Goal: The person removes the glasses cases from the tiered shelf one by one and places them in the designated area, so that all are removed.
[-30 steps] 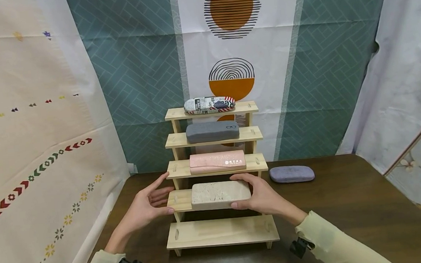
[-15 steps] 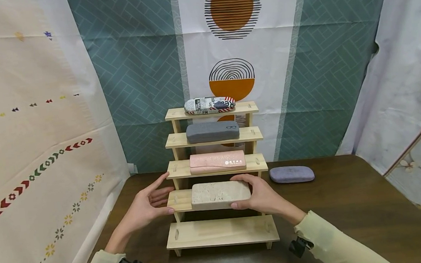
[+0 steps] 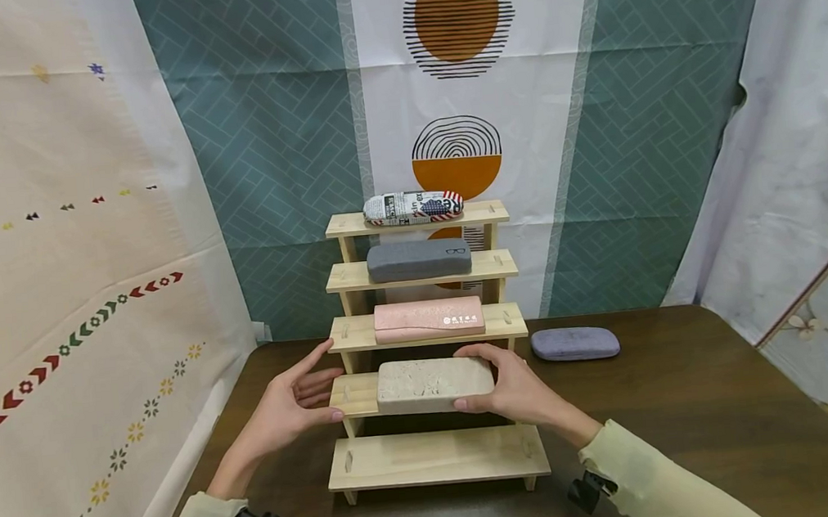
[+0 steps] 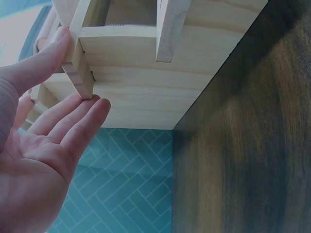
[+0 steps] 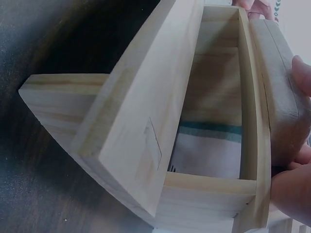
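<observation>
In the head view, my right hand (image 3: 517, 382) grips the right end of a beige glasses case (image 3: 425, 382), thumb at the front and fingers behind. The case lies on the second-lowest tier of a pale wooden stepped display stand (image 3: 438, 453). At the left, my left hand (image 3: 286, 405) holds that tier's left end between thumb and fingers. The left wrist view shows the thumb at one edge of the plank (image 4: 77, 73) and fingertips at the other. Above stand a pink glasses case (image 3: 428, 320), a grey-blue glasses case (image 3: 418, 260) and a newsprint-patterned glasses case (image 3: 409, 207).
A lavender glasses case (image 3: 574, 343) lies on the dark wooden table (image 3: 664, 417) to the stand's right. A teal and white patterned cloth (image 3: 278, 139) hangs behind the stand. Light cloths hang at both sides.
</observation>
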### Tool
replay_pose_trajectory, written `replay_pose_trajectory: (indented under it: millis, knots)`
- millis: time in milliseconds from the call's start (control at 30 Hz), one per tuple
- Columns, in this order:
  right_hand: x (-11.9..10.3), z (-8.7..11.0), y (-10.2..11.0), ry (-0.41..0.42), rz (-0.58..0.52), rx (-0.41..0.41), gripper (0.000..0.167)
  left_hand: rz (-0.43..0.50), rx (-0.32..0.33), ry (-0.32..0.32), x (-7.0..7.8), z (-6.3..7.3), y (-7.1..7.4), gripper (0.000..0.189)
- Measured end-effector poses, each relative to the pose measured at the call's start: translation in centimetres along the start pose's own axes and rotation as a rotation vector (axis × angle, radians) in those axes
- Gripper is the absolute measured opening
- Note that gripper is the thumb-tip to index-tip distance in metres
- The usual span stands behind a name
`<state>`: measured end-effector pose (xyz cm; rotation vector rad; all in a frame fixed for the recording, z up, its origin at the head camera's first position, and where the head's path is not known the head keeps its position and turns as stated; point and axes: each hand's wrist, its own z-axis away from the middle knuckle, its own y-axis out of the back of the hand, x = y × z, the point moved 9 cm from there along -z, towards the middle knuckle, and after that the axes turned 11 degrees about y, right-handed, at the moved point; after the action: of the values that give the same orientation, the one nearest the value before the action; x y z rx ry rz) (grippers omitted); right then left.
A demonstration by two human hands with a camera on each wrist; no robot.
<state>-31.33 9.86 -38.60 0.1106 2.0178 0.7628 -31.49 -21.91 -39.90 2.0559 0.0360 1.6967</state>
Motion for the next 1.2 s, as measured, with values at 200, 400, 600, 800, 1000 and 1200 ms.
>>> replay_pose_trajectory:
  millis: [200,400,600,800,1000,1200]
  knots:
    - [-0.08,0.06,-0.03,0.015,-0.017,0.011,0.066,0.004,-0.003,-0.002,-0.03,0.0,0.03,0.108]
    - [-0.23,0.12,0.02,0.012,-0.032,0.013,0.066,0.011,-0.003,0.006,-0.1,-0.08,0.07,0.108]
    - [-0.17,0.23,0.04,0.009,-0.057,0.019,0.065,0.009,-0.004,0.012,-0.26,-0.17,0.14,0.107]
    - [0.01,0.3,0.11,0.004,-0.071,0.025,0.064,0.007,-0.009,0.005,-0.29,-0.16,0.19,0.107]
    - [-0.13,0.4,0.19,0.004,-0.085,0.025,0.064,0.009,-0.01,0.002,-0.38,-0.09,0.17,0.107]
    - [-0.45,0.56,0.35,0.004,-0.102,0.023,0.065,0.007,-0.01,-0.005,-0.38,-0.07,0.18,0.108]
